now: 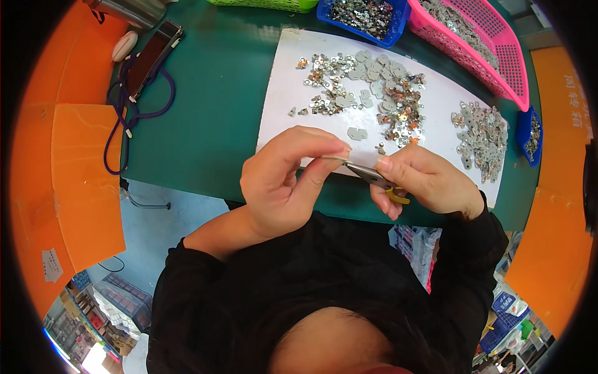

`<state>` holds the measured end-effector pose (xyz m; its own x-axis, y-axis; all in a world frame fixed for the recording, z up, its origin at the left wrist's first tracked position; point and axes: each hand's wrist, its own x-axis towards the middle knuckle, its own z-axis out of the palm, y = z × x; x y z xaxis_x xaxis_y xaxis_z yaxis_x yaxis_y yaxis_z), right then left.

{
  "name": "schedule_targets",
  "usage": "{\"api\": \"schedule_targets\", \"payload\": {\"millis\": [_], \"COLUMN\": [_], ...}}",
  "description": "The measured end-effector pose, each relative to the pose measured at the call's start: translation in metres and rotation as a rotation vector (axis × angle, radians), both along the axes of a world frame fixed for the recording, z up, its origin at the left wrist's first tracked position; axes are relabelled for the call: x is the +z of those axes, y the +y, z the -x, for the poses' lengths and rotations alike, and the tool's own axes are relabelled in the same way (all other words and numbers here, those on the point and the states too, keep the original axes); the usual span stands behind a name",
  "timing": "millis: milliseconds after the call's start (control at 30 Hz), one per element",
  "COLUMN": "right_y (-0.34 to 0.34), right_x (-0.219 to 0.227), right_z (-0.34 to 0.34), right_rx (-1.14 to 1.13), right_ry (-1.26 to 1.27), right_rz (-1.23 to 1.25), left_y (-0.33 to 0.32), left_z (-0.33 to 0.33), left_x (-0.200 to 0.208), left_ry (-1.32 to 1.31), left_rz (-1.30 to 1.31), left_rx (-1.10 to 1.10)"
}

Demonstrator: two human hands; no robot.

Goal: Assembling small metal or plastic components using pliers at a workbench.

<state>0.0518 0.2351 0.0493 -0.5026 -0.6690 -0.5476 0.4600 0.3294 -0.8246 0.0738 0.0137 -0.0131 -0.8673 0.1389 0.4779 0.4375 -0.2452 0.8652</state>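
Note:
My left hand [280,177] pinches a small flat grey piece [335,158] between thumb and fingertips, most of it covered by the fingers. In my right hand [433,181] is a pair of pliers [369,176] with yellow handles. The pliers' tips meet the edge of the piece; whether they grip it I cannot tell. Both hands are raised over the near edge of a white sheet [280,106]. One flat grey plate [357,133] lies alone just beyond them. Farther back are a heap of grey plates [381,75] and small shiny metal fittings [327,103].
More grey parts [483,140] are piled on the sheet's right side. A pink basket [492,78], a blue tray [393,37] and a smaller blue tray [530,159] hold metal parts. A phone [149,59] with a purple cord [168,100] lies left on the green table [212,81].

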Motion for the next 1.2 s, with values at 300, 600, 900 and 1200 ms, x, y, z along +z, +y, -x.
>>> {"api": "schedule_targets", "payload": {"millis": [300,600,900,1200], "right_y": [-0.001,-0.011,0.005,0.002], "right_x": [-0.002,-0.002,0.031,0.045], "right_z": [-0.004,-0.027,-0.003,0.008], "right_rx": [0.098,-0.029,0.137,0.318], "right_ry": [0.162,0.923,1.042,1.221], "right_rz": [-0.143,-0.5,-0.578,-0.71], "left_y": [-0.002,0.002,-0.003,-0.001], "left_z": [0.001,0.0,0.01,0.011], "left_x": [-0.003,-0.012,0.001,0.0], "left_ry": [0.242,0.013,-0.056,-0.081], "left_rz": [0.188,0.087,0.235,0.268], "left_rx": [0.078,0.069,-0.045,0.013]}}
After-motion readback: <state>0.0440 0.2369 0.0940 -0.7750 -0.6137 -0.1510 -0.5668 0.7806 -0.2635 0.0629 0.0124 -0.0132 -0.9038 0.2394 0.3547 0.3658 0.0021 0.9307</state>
